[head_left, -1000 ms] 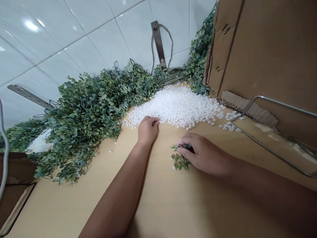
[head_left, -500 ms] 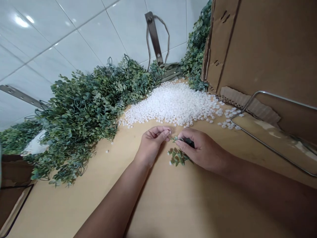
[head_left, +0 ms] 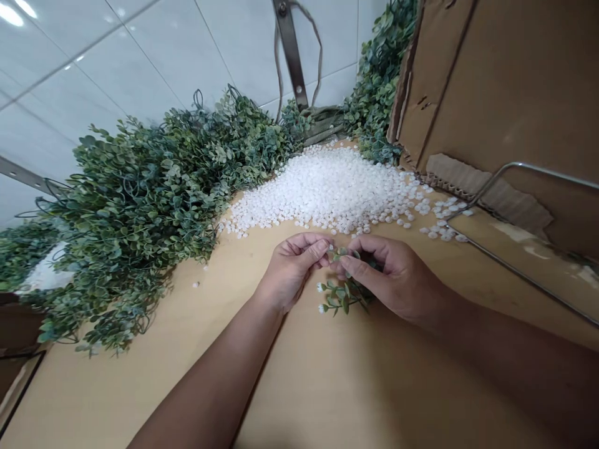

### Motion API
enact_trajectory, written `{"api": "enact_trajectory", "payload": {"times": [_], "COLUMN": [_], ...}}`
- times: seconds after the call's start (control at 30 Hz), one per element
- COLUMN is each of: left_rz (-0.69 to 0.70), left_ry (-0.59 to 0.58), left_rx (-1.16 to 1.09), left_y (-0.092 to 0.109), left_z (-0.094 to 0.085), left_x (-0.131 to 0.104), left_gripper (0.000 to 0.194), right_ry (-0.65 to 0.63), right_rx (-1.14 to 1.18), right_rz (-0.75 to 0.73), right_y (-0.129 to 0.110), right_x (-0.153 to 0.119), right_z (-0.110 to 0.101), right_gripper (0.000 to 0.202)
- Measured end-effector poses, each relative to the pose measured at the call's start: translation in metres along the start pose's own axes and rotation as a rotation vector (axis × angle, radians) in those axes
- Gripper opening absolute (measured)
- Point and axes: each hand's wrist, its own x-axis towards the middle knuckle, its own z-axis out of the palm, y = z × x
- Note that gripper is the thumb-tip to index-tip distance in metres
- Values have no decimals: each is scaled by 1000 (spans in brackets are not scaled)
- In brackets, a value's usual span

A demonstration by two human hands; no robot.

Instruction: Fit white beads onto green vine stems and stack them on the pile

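Note:
My right hand (head_left: 390, 274) is closed on a green leafy sprig (head_left: 345, 294), which hangs below its fingers with small white pieces on two stem tips. Thumb and forefinger of my left hand (head_left: 294, 265) pinch a tiny white piece (head_left: 330, 247) at the tip of a leafy stem, right beside my right fingertips. Both hands are close together over the table (head_left: 309, 380). Just beyond them lies a heap of small white pieces (head_left: 327, 187).
A big pile of green foliage (head_left: 154, 187) fills the left, with more greenery (head_left: 381, 75) at the back. At right stand a cardboard box (head_left: 524, 81) and a bent metal wire frame (head_left: 524, 265). A metal strip (head_left: 291, 53) leans on the tiled wall (head_left: 173, 50).
My hands have come together, the left fingertips now meeting the sprig's stem tip. My right hand's fingers have shifted on the sprig. The view has moved slightly.

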Motion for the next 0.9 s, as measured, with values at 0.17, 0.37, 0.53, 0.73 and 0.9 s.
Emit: {"api": "enact_trajectory", "payload": {"times": [0.17,0.37,0.53,0.73,0.9], "left_rz": [-10,-4,11,32,-5], "left_ry": [8,3,15,50,37], "left_rx": [-9,10,29,57,48], "left_y": [-1,-2,-2,-4,-4], "left_z": [-2,-2,-1,2,1], "left_x": [1,1,1,1,2], "left_gripper": [24,23,24,21,18], "right_ry": [12,7,28,61,119], "right_rx": [30,41,-15,-26,-69], "right_rz": [13,65,24,5,20], "right_y": [-2,-3,-3,-5,-6], "right_x": [1,2,3,4,5], "right_z": [0,1,0,0,0], "right_gripper": [16,20,19,18,16]}}
